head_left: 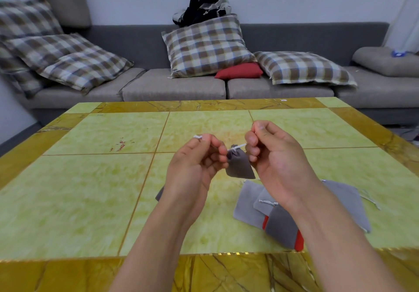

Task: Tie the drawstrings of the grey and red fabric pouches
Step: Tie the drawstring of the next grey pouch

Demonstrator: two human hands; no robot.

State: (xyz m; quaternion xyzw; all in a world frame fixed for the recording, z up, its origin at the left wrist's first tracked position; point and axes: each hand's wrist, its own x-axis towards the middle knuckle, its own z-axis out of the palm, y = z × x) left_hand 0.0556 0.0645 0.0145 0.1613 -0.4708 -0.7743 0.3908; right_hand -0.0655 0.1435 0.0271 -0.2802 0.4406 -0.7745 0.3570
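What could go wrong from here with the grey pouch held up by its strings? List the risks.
1. The grey pouch hangs in the air only by its white drawstring, pinched by the left hand and right hand; if either pinch slips, it could drop onto the table.
2. The short string end past the left fingers leaves little to knot with.
3. The pile of pouches lies under the right forearm and could be swept aside.

Yellow-green tiled surface (102, 178), red smear (118, 145) left of centre. Grey sofa (172, 85) behind; plaid cushions (207, 46), red cushion (239, 71), dark clothes heap (203, 8) on top.
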